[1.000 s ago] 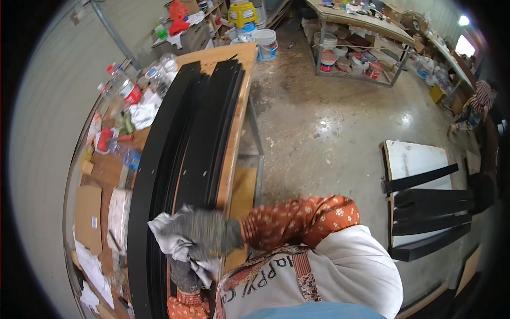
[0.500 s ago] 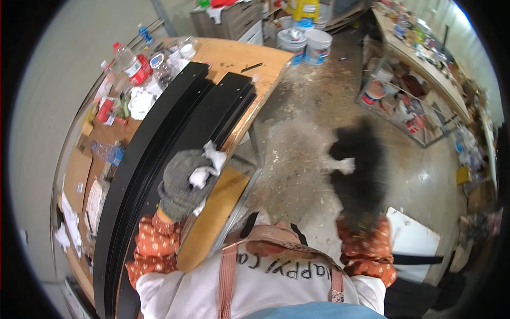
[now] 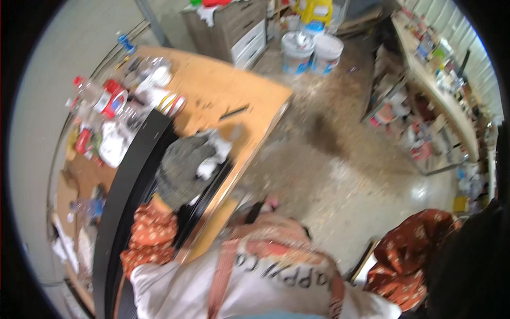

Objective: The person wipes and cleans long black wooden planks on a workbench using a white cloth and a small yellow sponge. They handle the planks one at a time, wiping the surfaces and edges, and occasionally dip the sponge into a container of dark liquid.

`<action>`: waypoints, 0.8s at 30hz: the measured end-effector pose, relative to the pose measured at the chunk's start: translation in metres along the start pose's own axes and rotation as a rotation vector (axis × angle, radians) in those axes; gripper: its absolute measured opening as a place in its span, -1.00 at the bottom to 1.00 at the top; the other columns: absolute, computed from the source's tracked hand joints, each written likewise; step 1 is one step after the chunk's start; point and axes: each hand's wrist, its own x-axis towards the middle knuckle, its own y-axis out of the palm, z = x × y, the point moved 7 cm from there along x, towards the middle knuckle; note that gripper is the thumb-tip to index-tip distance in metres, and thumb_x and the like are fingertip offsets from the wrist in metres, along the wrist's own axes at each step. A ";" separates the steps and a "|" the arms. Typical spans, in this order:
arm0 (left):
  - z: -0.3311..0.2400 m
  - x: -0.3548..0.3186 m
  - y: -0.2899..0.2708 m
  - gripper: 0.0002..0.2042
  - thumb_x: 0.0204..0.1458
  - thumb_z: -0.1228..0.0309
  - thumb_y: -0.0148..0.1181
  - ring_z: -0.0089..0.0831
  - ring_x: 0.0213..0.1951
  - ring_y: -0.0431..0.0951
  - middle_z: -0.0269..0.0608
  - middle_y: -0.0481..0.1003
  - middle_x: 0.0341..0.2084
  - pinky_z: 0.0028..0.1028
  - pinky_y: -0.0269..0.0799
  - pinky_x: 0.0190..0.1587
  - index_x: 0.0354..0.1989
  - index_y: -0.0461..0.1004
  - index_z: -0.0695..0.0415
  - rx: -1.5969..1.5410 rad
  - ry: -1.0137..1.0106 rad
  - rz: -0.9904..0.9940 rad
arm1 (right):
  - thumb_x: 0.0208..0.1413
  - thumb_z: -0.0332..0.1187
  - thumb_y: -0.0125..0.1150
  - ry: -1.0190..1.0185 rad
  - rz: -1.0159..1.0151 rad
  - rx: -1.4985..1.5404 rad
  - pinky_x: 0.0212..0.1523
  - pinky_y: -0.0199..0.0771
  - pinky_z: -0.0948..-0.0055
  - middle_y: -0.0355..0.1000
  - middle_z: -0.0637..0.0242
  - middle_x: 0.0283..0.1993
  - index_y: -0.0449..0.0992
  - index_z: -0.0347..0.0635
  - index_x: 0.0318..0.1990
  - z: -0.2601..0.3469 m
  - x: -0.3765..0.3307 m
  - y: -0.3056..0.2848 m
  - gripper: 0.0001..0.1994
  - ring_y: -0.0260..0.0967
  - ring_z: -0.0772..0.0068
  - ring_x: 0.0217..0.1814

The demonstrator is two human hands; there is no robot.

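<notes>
My left hand (image 3: 183, 173), in a thick grey knitted glove, lies over the far end of the black panels (image 3: 141, 146) on the wooden workbench (image 3: 249, 85). Its thumb and a finger stand apart, with white material at their tips; whether that is wrapping or cloth cannot be made out. Orange floral cuffs cover both forearms. Out at the right rim, beyond its sleeve (image 3: 411, 252), my right hand (image 3: 467, 260) shows only as a dark, smeared shape. Its fingers are hidden, and so is anything in them.
Plastic bottles (image 3: 101, 98) and a white cloth (image 3: 114, 143) crowd the bench's left side. A thin dark strip (image 3: 234, 112) lies near its far edge. White buckets (image 3: 326, 53) stand on the floor ahead, beside a drawer cabinet (image 3: 228, 32). A cluttered table (image 3: 433, 90) runs along the right.
My left hand has slid forward along the panels to their far end. My right hand has swung outward and down to the right rim. The view has shifted too.
</notes>
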 end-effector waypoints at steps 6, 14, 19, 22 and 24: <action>0.046 0.070 0.030 -0.62 -0.28 0.44 0.34 0.05 -0.08 0.46 -0.02 0.46 -0.15 -0.05 0.36 -0.05 -0.19 0.47 0.04 0.061 0.015 0.142 | 0.20 -0.22 0.07 0.265 -0.005 -0.031 -0.32 0.52 0.44 0.43 0.18 -0.08 0.31 -0.31 0.14 -0.148 -0.030 0.000 -0.56 0.44 0.35 -0.28; 0.066 0.093 0.073 -0.75 -0.17 0.40 0.25 -0.08 -0.17 0.54 -0.11 0.50 -0.17 -0.14 0.46 -0.16 -0.24 0.50 0.05 0.217 -0.093 0.131 | 0.21 -0.23 0.06 1.017 0.292 0.288 -0.31 0.51 0.45 0.43 0.19 -0.09 0.33 -0.31 0.11 -0.326 -0.216 0.103 -0.59 0.44 0.36 -0.27; 0.095 0.101 0.107 -0.67 -0.31 0.30 0.35 -0.14 -0.18 0.51 -0.18 0.47 -0.19 -0.16 0.41 -0.16 -0.27 0.50 -0.04 0.412 -0.321 0.159 | 0.21 -0.24 0.06 1.099 0.458 0.500 -0.31 0.51 0.45 0.43 0.20 -0.10 0.35 -0.31 0.08 -0.384 -0.246 0.163 -0.61 0.44 0.37 -0.26; 0.113 0.103 0.121 -0.63 -0.25 0.30 0.31 -0.11 -0.08 0.45 -0.16 0.45 -0.11 -0.13 0.36 -0.07 -0.17 0.48 -0.02 0.371 -0.545 0.170 | 0.21 -0.24 0.05 0.991 0.473 0.613 -0.31 0.51 0.45 0.43 0.21 -0.11 0.36 -0.31 0.07 -0.411 -0.215 0.185 -0.63 0.44 0.37 -0.26; 0.134 0.114 0.125 -0.61 -0.30 0.29 0.36 -0.08 -0.10 0.47 -0.15 0.47 -0.14 -0.16 0.37 -0.09 -0.20 0.48 -0.03 0.358 -0.702 0.174 | 0.21 -0.24 0.05 0.868 0.431 0.662 -0.30 0.51 0.45 0.43 0.21 -0.11 0.37 -0.31 0.06 -0.421 -0.184 0.205 -0.63 0.44 0.37 -0.25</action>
